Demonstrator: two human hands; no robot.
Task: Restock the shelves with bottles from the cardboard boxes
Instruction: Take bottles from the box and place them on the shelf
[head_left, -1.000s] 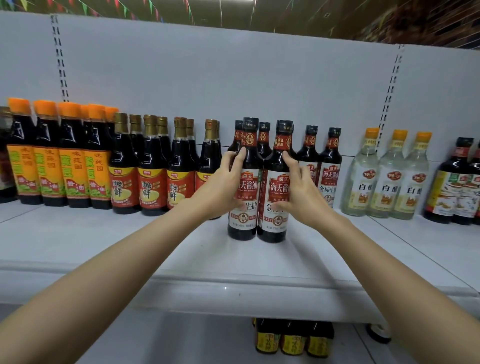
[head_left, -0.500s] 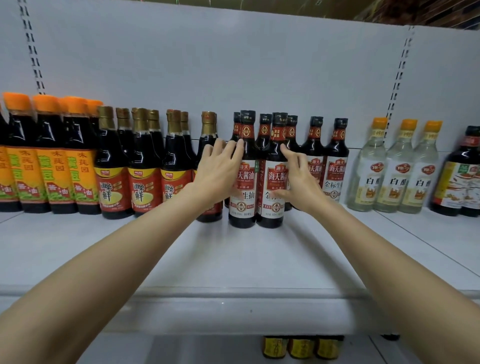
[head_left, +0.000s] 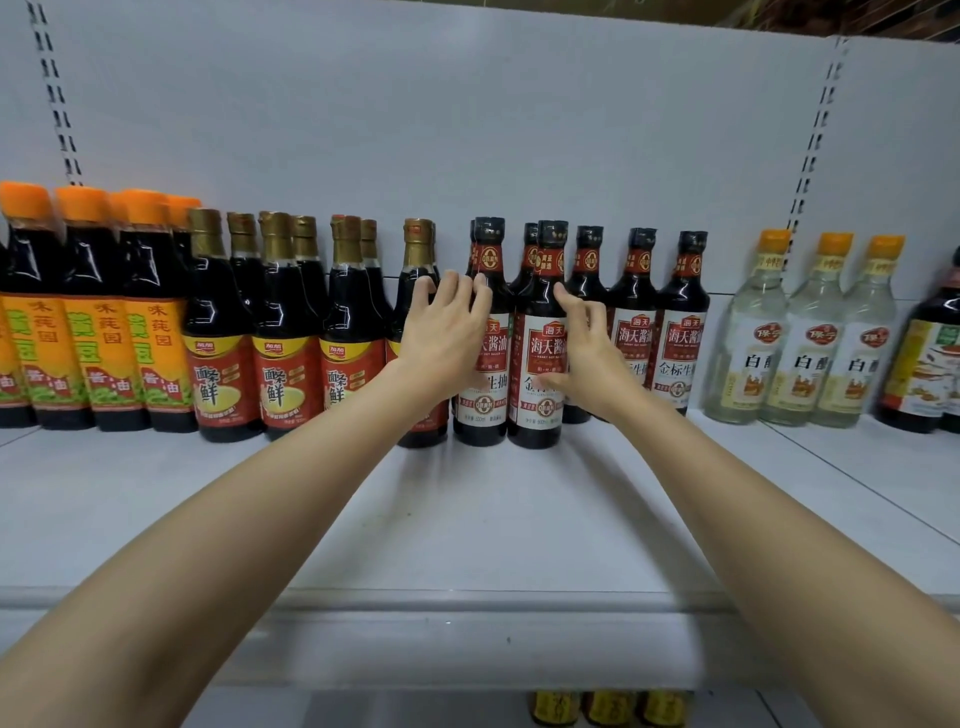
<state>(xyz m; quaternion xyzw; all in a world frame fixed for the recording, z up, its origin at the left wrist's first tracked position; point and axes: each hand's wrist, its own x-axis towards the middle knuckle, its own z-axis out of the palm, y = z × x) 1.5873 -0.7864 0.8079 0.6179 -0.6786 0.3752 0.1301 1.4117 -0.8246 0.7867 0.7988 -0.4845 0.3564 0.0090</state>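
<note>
One white metal shelf (head_left: 260, 519) carries the whole row, backed by a white panel (head_left: 467, 130) with slotted uprights; its front half lies bare. Along the back stand, from the left, dark sauce bottles with orange caps and orange labels (head_left: 104, 332), dark bottles with gold caps and red-and-yellow labels (head_left: 221, 332), dark soy sauce bottles with black caps and red-and-white labels (head_left: 680, 322), three clear vinegar bottles with orange caps (head_left: 802, 332), and a dark bottle with a colourful label (head_left: 930, 353) at the right edge. Two black-capped soy bottles stand upright in front of their group, touching each other: the left front bottle (head_left: 485, 332) and the right front bottle (head_left: 537, 332). The left hand (head_left: 441, 338) lies against the left front bottle, fingers straight and slightly spread, also covering a gold-capped bottle (head_left: 418, 270) just beside it; the right hand (head_left: 587, 358) rests on the right front bottle's side, fingers loosely extended, thumb on its label; neither hand is wrapped round a bottle. Below the shelf edge, yellow-labelled bottle tops (head_left: 608, 706) show.
</note>
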